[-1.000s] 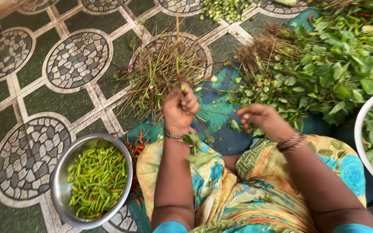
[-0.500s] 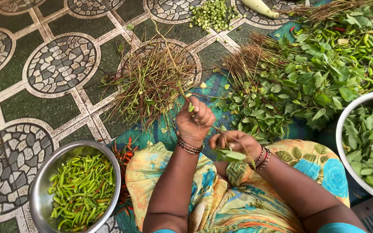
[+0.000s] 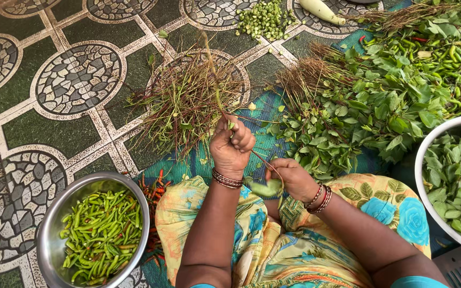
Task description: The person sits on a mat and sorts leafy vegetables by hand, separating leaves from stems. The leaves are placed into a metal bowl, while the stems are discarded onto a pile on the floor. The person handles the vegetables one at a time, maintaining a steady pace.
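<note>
My left hand [image 3: 232,144] is closed around a thin plant stem [image 3: 213,74] that runs up over a heap of bare stems [image 3: 188,104] on the floor. My right hand [image 3: 290,178] sits just below and to the right, fingers closed on green leaves [image 3: 267,188] at the lower end of the same stem. Both wrists wear bangles. A pile of leafy greens with roots [image 3: 358,114] lies right of the hands. My lap is covered in yellow floral cloth [image 3: 294,240].
A steel bowl [image 3: 54,224] of green chillies stands at lower left, red chillies [image 3: 153,186] beside it. A white bowl [image 3: 428,160] of picked leaves sits at right. More green chillies [image 3: 449,53], small green pods [image 3: 265,18] and a pale gourd [image 3: 321,10] lie beyond on patterned tiles.
My right hand has drawn in from the leaf pile toward my lap with leaves in its fingers. My left hand keeps its grip on the stem and has stayed near the stem heap.
</note>
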